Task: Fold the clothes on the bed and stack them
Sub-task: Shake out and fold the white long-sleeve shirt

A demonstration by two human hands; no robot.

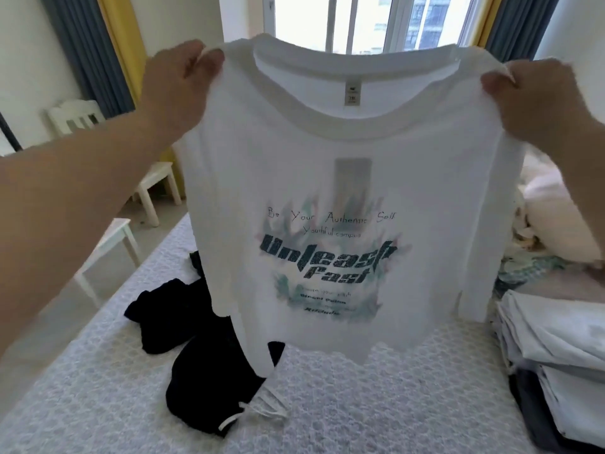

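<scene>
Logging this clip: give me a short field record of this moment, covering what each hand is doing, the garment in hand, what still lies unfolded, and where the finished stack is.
left hand: pinches the left shoulder of the white T-shirt
right hand: pinches the other shoulder
white T-shirt: held up spread above the bed, printed side toward the camera, hem hanging free
unfolded: black garment with white drawstring, crumpled on the bed
stack: folded clothes at the bed's right edge, mostly white, something dark at the bottom
task state: shirt not yet folded

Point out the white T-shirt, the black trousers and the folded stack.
white T-shirt (343, 178): head view, chest above the print.
black trousers (196, 385): head view, waist end.
folded stack (556, 339): head view, top garment.
</scene>
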